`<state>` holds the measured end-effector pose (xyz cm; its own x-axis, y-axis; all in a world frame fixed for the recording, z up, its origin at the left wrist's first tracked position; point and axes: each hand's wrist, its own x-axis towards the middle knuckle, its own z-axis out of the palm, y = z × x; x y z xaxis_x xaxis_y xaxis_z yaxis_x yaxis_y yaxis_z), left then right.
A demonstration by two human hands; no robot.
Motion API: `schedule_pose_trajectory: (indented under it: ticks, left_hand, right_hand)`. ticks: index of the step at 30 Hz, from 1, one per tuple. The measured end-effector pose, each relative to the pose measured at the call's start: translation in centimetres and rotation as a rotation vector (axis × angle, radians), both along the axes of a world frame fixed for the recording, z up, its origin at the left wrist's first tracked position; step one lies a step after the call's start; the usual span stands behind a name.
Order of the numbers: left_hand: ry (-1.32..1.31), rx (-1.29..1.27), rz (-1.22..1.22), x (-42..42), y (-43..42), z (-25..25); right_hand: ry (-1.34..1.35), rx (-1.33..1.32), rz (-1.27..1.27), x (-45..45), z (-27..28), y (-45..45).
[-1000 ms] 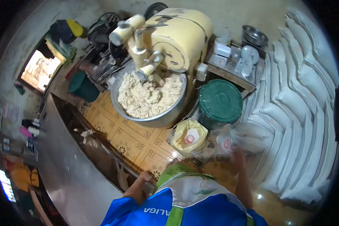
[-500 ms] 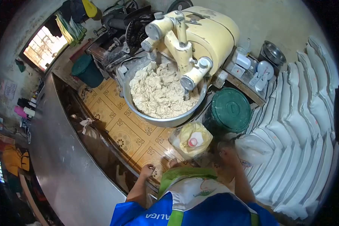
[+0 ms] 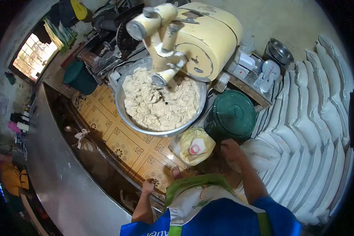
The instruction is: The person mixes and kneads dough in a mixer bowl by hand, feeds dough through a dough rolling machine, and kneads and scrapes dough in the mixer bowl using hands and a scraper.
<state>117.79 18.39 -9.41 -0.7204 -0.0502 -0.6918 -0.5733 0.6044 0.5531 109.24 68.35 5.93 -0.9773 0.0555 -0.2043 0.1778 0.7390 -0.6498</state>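
Pale dough [image 3: 161,104] fills a large metal bowl [image 3: 145,131] beneath the arms of a cream-coloured mixer [image 3: 208,37]. My left hand [image 3: 149,185] is low over the tiled floor beside the metal table, its fingers curled; whether anything is in them is too small to tell. My right hand [image 3: 231,150] hangs near the green lidded bucket [image 3: 234,114], beside a clear plastic bag [image 3: 259,154], fingers bent and their grip unclear. Between the bowl and my body stands an open yellow bag [image 3: 196,157] with a red-and-white item [image 3: 194,149] in it.
White sacks [image 3: 303,129] are stacked along the right. A metal table [image 3: 66,169] runs down the left. Behind the bucket, a small wooden table [image 3: 247,88] holds a scale [image 3: 241,72] and metal bowls [image 3: 280,53]. A green bin [image 3: 79,76] stands at the back left.
The mixer's arms have swung round over the dough. My right hand has moved up slightly, nearer the green bucket. The head view has shifted.
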Motion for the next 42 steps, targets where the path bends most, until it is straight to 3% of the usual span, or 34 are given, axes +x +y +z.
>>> schedule_pose_trajectory:
  ticks: [3, 4, 6, 8, 10, 12, 15, 18, 20, 22, 23, 28, 31, 36, 39, 42]
  left_hand:
    - [0.213, -0.125, -0.077, 3.0, -1.1, -5.8]
    - [0.21, -0.131, -0.073, 3.7, -0.3, -5.6]
    - [0.056, 0.143, 0.298, 4.6, 2.0, -3.2]
    - [0.106, 0.074, 0.292, 5.1, 5.6, 1.8]
    - [0.01, 0.254, 0.479, 7.8, 7.0, -0.2]
    - [-0.062, 0.209, 0.417, 9.8, 8.5, -0.9]
    - [0.047, 0.097, 0.241, 10.9, 13.4, 4.2]
    - [0.236, -0.044, 0.03, 14.2, 13.1, 1.4]
    - [0.323, -0.108, -0.07, 15.3, 13.8, 1.0]
    - [0.067, 0.074, 0.323, 15.8, 14.8, 2.1]
    - [-0.058, 0.163, 0.518, 15.7, 15.2, 2.8]
    - [-0.131, 0.076, 0.521, 13.1, 18.4, 7.7]
    - [-0.001, 0.175, 0.582, 12.2, 19.7, 9.3]
    - [-0.074, 0.178, 0.656, 14.2, 18.2, 6.0]
    - [-0.066, -0.063, 0.495, 14.5, 18.5, 5.8]
    - [-0.082, -0.061, 0.524, 15.2, 18.6, 5.2]
  right_hand:
    - [0.124, 0.053, 0.111, -4.4, -5.9, 4.3]
    - [0.122, 0.047, 0.116, -6.0, -6.8, 5.6]
    - [0.225, 0.025, 0.182, -9.4, -7.2, 7.7]
    - [0.213, -0.01, 0.156, -12.4, -6.9, 9.0]
    - [0.191, -0.046, 0.121, -15.0, -7.4, 10.4]
    - [0.086, -0.226, 0.029, -18.0, -10.3, 11.8]
    - [-0.017, -0.345, -0.073, -21.8, -12.5, 13.1]
    - [-0.121, -0.523, -0.247, -26.3, -20.0, 14.7]
    - [-0.204, -0.647, -0.337, -27.3, -17.4, 15.0]
    - [-0.352, -0.898, -0.514, -28.2, -14.6, 14.7]
    - [-0.359, -0.902, -0.508, -28.6, -14.6, 14.7]
    - [-0.319, -1.069, -0.653, -30.4, -16.6, 15.0]
    - [-0.33, -1.096, -0.67, -30.6, -17.1, 14.9]
    - [-0.337, -1.121, -0.612, -30.6, -16.8, 14.8]
    - [-0.354, -1.142, -0.566, -30.7, -16.4, 14.5]
    - [-0.343, -1.23, -0.624, -30.9, -18.0, 15.0]
